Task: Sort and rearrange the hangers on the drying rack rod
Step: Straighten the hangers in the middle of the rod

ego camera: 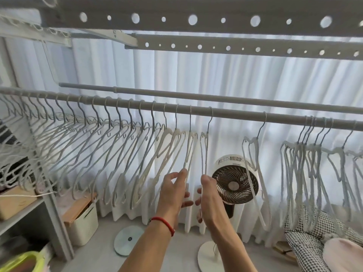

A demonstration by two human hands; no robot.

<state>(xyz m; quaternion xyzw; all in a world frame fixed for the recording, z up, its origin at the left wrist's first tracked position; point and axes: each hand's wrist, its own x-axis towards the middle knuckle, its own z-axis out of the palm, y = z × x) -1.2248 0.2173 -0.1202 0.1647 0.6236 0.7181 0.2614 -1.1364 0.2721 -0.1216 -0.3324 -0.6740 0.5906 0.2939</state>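
Observation:
A grey rod (pixel 235 112) runs across the view with many white hangers on it. A long evenly spaced row (pixel 88 146) fills the left half. One hanger (pixel 253 173) hangs alone right of centre, and a tight bunch (pixel 306 169) crowds the right end. My left hand (pixel 173 190), with a red wrist band, pinches the lower part of a white hanger (pixel 189 150). My right hand (pixel 208 193) grips the bottom of the neighbouring hanger (pixel 204 152). Both hangers hang hooked on the rod.
A second rod (pixel 196 97) and perforated rack bars (pixel 216 20) lie behind and above. A standing fan (pixel 234 185) is just right of my hands. A shelf (pixel 23 211) and a white bin (pixel 84 224) stand at left; a checked cushion (pixel 314 246) lies at lower right.

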